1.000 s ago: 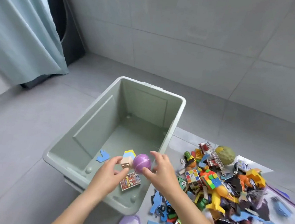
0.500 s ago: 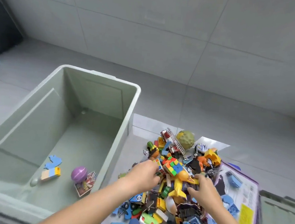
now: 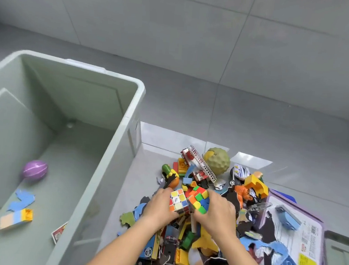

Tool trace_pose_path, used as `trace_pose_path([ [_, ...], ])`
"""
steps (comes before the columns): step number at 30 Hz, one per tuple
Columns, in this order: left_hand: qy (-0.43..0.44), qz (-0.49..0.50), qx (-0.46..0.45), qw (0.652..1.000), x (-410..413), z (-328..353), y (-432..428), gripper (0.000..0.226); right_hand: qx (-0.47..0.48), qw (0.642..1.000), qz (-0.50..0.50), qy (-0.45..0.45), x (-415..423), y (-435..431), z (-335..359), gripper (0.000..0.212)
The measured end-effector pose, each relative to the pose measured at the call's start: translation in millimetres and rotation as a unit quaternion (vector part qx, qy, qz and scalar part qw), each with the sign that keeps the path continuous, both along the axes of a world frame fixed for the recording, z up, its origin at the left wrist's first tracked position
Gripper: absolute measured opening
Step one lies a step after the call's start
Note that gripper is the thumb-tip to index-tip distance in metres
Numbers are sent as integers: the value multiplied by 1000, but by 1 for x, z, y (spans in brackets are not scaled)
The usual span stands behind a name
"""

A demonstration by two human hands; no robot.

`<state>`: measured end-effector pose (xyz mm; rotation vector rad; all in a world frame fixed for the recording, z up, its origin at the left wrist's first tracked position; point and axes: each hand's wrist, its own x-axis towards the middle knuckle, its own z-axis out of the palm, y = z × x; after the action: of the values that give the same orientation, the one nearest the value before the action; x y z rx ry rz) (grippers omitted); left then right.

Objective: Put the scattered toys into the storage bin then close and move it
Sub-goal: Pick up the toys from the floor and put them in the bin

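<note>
The pale green storage bin [image 3: 103, 168] stands open on the left. Inside it lie a purple ball [image 3: 35, 170], a blue puzzle piece [image 3: 23, 199], a block [image 3: 17, 218] and a card [image 3: 59, 231]. To its right is a heap of scattered toys [image 3: 191, 239] on the floor. My left hand [image 3: 160, 207] grips a white-faced puzzle cube [image 3: 177, 200] at the heap's top. Beside it, my right hand [image 3: 218, 214] grips a second, scrambled puzzle cube [image 3: 198, 200]. The two cubes touch each other.
A toy fire truck [image 3: 196, 166] and a bumpy green ball [image 3: 217, 161] lie at the heap's far side. A purple puzzle board [image 3: 306, 249] lies on the right, with a grey-green lid [image 3: 341, 263] at the right edge. Grey tiled floor surrounds everything.
The purple ball and block left my hands and now lie in the bin. Both hands moved right to the toy heap and closed on the two puzzle cubes.
</note>
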<state>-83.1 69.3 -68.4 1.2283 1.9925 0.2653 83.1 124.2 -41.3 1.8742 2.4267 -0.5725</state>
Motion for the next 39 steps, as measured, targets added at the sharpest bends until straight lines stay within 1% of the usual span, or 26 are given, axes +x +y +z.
trace_pose_path([
  [1, -25, 21, 15, 999, 1, 11, 0, 61, -8, 998, -35, 53, 3, -1, 10, 47],
  [2, -47, 40, 31, 998, 1, 25, 1, 59, -18, 989, -84, 123, 6, -3, 22, 48],
  [4, -79, 62, 73, 992, -2, 64, 2, 61, -40, 948, -171, 265, 7, -9, 54, 46],
  [6, -83, 66, 122, 987, -16, 113, -1, 60, -35, 909, -207, 359, 1, -15, 89, 47],
  [8, -75, 56, 181, 979, -42, 165, -15, 58, -40, 890, -188, 413, -16, -25, 131, 49],
  [10, -58, 51, 231, 970, -79, 209, -44, 60, -64, 880, -132, 452, -42, -40, 168, 47],
  [11, -49, 66, 249, 965, -99, 225, -64, 62, -86, 876, -98, 464, -59, -50, 185, 45],
  [13, -35, 134, 267, 954, -136, 241, -108, 65, -140, 869, -31, 474, -94, -71, 207, 43],
  [16, -33, 250, 250, 935, -169, 235, -171, 63, -213, 868, 29, 447, -146, -104, 215, 40],
  [19, -85, 348, 221, 907, -179, 217, -216, 58, -276, 859, 24, 431, -182, -131, 205, 36],
  [21, -101, 391, 210, 890, -181, 205, -233, 64, -309, 847, 3, 432, -196, -144, 200, 33],
  [22, -98, 401, 205, 887, -182, 199, -239, 67, -320, 843, -6, 432, -202, -148, 198, 30],
  [24, -99, 417, 199, 881, -183, 194, -244, 64, -335, 842, -25, 421, -208, -154, 195, 28],
  [26, -127, 443, 204, 864, -185, 193, -244, 62, -348, 848, -32, 399, -211, -155, 189, 31],
  [28, -182, 480, 219, 830, -186, 195, -242, 68, -363, 847, -49, 386, -212, -155, 185, 34],
  [30, -245, 505, 234, 794, -189, 198, -240, 70, -377, 840, -60, 386, -212, -153, 183, 32],
  [32, -315, 503, 220, 774, -190, 199, -240, 60, -388, 837, -55, 383, -213, -153, 183, 33],
  [34, -378, 500, 208, 751, -190, 200, -239, 31, -399, 833, -57, 379, -214, -152, 182, 35],
  [35, -404, 498, 206, 739, -189, 201, -239, 20, -406, 828, -62, 381, -213, -151, 181, 34],
  [36, -418, 498, 204, 732, -189, 200, -239, 17, -415, 821, -71, 385, -212, -149, 180, 33],
  [39, -420, 501, 201, 730, -188, 196, -239, 17, -431, 806, -87, 396, -211, -148, 183, 24],
])
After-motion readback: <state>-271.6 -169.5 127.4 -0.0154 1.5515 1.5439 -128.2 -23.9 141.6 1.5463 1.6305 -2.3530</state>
